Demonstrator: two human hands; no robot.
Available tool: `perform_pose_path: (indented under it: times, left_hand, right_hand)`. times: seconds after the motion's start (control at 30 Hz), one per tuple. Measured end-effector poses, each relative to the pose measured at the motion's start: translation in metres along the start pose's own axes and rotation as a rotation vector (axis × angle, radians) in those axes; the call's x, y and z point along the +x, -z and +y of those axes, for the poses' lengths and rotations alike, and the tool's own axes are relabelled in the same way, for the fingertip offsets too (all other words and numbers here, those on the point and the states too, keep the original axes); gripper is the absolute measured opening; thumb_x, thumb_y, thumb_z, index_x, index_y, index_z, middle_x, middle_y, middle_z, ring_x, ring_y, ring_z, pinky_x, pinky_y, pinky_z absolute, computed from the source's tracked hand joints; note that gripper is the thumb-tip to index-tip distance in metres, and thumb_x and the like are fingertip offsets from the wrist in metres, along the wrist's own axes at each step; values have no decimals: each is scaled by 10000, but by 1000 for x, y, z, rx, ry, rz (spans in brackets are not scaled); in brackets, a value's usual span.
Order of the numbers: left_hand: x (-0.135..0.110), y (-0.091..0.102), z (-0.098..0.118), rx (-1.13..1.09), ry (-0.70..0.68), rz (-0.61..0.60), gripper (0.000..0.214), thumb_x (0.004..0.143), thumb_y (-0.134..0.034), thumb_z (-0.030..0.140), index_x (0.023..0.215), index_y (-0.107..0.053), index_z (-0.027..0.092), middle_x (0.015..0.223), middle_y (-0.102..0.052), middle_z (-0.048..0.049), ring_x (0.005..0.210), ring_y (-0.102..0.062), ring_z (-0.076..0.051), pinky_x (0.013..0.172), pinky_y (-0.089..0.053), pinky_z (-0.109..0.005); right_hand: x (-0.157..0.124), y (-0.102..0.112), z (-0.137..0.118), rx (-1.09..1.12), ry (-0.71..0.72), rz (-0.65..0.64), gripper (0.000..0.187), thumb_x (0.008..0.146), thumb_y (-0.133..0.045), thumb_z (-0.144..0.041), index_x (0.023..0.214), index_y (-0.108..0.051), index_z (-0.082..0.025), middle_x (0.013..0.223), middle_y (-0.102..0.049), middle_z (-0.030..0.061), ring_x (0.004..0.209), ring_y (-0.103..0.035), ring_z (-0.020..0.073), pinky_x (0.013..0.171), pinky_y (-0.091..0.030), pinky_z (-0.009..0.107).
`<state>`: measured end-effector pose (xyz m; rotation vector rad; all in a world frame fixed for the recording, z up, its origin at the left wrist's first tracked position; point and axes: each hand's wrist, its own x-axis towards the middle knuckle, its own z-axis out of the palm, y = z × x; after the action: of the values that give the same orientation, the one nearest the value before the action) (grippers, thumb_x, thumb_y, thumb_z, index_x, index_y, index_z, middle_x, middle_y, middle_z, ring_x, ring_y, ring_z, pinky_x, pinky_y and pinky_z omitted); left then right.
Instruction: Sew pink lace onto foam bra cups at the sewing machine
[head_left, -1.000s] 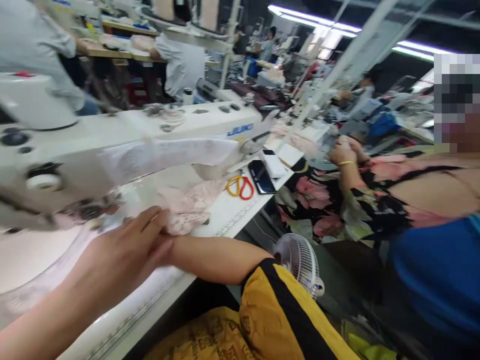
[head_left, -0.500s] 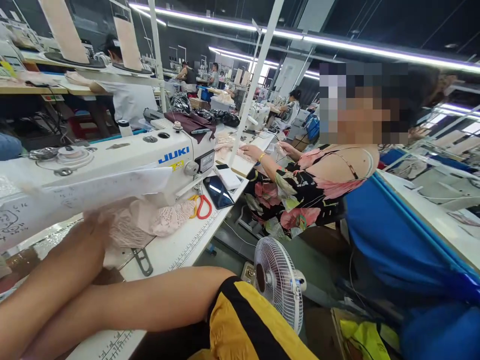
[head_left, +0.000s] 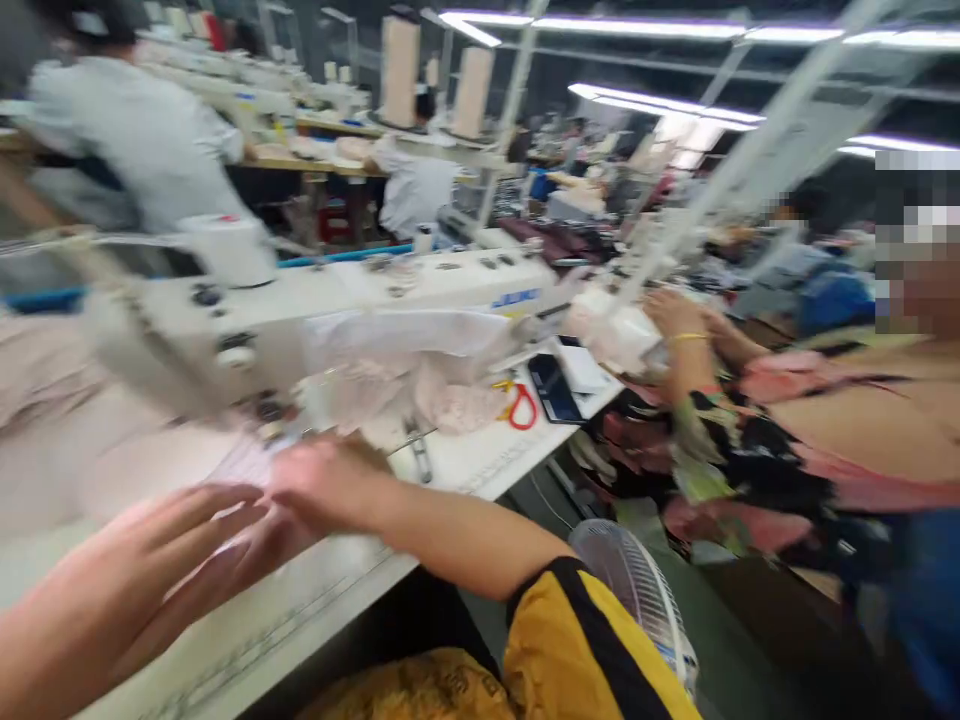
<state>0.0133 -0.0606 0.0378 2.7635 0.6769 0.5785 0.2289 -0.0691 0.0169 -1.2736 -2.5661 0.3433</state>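
My left hand reaches in from the lower left with its fingers stretched out, their tips beside my right hand. My right hand is curled on pale pink fabric close to the needle area of a white sewing machine. Motion blur softens both hands, and the right fingertips are partly hidden. More pale pink fabric spreads over the left of the table. Right of my right hand lie lace pieces, a dark metal tool like a thread clipper and red-handled scissors.
A dark phone and a white box lie at the table's right end. A co-worker in a floral top sits to the right. A floor fan stands beside the table edge. Another person is behind the machine.
My view has swung left, bringing the machine's needle end and both hands into sight. My right forearm no longer crosses under the left one; the hands are now side by side near the needle.
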Motion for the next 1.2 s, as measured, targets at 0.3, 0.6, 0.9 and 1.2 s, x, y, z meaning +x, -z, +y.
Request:
perform_pose_path:
  times: [0.3,0.6,0.9,1.2]
  left_hand:
    - [-14,24,-44,42,81,-40,286,957,-420,204,1049,-684,146,1084,-694,-118,955,-648,-207,830,-532,-320]
    - [7,-21,-68,54,-89,-89,318,974,-465,252,1213,-627,120,1252,-645,-154,1058,-606,-249,905,-494,-382]
    - [4,-24,-74,104,-120,-130,413,978,-442,276,1335,-549,100,1357,-582,-155,1036,-584,-262,880,-482,-413]
    - [8,-24,-75,144,-88,-134,417,971,-425,290,1322,-558,108,1371,-565,-161,1073,-570,-276,893,-456,-418]
  right_hand:
    - [-1,-19,8,-168,112,54,197,894,-525,-157,990,-692,-191,850,-631,45,804,-478,191,703,-322,318]
    - [-2,-22,8,-200,132,93,208,864,-519,-115,959,-692,-184,800,-606,37,758,-430,186,689,-296,307]
    - [-3,-20,6,-215,112,88,221,874,-503,-112,962,-691,-187,777,-597,29,732,-423,182,672,-288,313]
    - [1,-23,7,-228,6,60,269,895,-485,-118,1042,-696,-195,849,-639,43,764,-488,180,706,-331,320]
